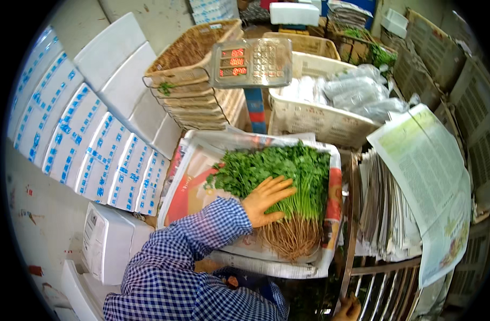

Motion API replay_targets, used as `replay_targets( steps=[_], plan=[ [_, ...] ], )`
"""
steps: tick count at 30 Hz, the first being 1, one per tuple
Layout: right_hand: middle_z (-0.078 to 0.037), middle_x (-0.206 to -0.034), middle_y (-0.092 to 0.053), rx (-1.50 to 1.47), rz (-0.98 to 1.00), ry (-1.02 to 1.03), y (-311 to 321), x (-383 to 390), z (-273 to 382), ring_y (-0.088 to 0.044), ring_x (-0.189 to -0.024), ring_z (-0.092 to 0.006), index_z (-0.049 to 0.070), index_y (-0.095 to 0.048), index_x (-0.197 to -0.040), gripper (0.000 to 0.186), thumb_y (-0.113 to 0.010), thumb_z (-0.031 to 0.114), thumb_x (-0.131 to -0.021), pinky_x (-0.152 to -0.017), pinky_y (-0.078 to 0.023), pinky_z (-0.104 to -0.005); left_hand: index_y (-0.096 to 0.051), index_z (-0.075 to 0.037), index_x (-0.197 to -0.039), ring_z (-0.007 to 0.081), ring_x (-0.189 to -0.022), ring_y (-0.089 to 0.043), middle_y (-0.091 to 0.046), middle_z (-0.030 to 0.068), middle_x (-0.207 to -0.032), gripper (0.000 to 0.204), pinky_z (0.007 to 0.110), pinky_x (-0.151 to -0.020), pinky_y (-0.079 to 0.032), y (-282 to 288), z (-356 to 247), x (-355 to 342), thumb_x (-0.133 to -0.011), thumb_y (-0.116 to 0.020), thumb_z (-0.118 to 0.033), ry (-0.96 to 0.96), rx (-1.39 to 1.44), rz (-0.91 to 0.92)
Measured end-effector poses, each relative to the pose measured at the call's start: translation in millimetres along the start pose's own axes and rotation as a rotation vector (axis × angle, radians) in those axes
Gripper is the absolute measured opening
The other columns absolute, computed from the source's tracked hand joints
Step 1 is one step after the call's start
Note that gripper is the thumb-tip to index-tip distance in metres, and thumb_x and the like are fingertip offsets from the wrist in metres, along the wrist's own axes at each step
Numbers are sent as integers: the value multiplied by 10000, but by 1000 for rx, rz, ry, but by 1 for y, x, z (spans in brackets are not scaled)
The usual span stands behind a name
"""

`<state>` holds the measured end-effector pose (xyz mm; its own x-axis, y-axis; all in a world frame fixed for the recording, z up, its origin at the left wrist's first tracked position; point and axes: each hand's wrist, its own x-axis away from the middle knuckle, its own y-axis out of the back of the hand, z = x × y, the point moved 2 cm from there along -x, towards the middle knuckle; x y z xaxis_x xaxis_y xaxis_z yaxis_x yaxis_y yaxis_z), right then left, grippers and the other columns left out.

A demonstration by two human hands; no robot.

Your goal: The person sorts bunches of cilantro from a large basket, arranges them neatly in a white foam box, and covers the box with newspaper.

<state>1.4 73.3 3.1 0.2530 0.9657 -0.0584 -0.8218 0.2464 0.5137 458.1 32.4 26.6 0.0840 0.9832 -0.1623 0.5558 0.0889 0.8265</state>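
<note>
A large bunch of leafy green herbs, looking like coriander (303,176), lies in a shallow white crate (175,184) lined with printed paper. Its leaves spread toward the back and left, and its brown roots (293,238) point to the near side. My left hand (269,200) rests flat on the stems, fingers stretched out and holding nothing. A blue-checked sleeve covers that arm. At the lower edge, beside a metal rack (384,286), my right hand (347,309) shows only in part. Its fingers are curled, and whatever they might hold is hidden.
Behind the crate stands a scale display (251,62) on a blue post. White foam boxes (103,155) are stacked at left. A wicker-like basket (188,51) and a white basket of plastic-wrapped bundles (330,120) stand at the back. Piled newspapers (386,208) lie right.
</note>
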Motion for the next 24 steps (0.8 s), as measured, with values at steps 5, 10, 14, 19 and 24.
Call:
replay_targets(
  steps=[5,10,14,19,24],
  plan=[
    [-108,-742,-705,-18,-131,-434,19,-4,-4,-603,-590,-192,-17,-743,-909,297,-690,268,-975,-544,-498,-372,-489,-47,-1447,390,-1398,-437,-507,215,-1470,564,516,-1187,-305,70,-12,29,-954,-628,-285,27,-5,-362],
    [-97,-571,-608,322,-179,48,14,0,-10,-484,-483,-190,7,-662,-643,380,-743,244,-928,-496,-412,-390,-561,-15,-1370,402,-1327,-515,-589,208,-1378,491,519,-1147,-355,91,-29,34,-940,-643,-236,-58,-16,-427],
    [-117,-696,-665,390,-277,117,13,10,-12,-576,-601,-196,-2,-709,-806,154,-757,113,-896,-577,-487,-342,-554,0,-1378,389,-1348,-502,-585,201,-1387,500,523,-1144,-354,77,-40,28,-924,-637,-191,-179,-1,-342],
    [-142,-1073,-721,86,-246,-117,32,28,-39,-662,-934,-228,28,-659,-1283,427,-712,-57,-869,-819,-559,-324,-565,-4,-1377,386,-1295,-541,-603,197,-1361,484,509,-1117,-391,41,-73,13,-950,-626,-222,-294,226,-200],
    [-98,-837,-685,-45,-383,-435,42,83,-29,-590,-596,-122,3,-658,-943,130,-667,128,-978,-516,-490,-263,-572,63,-1347,404,-1233,-585,-632,216,-1324,472,511,-1073,-422,-44,-127,22,-924,-645,-133,-373,780,298]
  ],
)
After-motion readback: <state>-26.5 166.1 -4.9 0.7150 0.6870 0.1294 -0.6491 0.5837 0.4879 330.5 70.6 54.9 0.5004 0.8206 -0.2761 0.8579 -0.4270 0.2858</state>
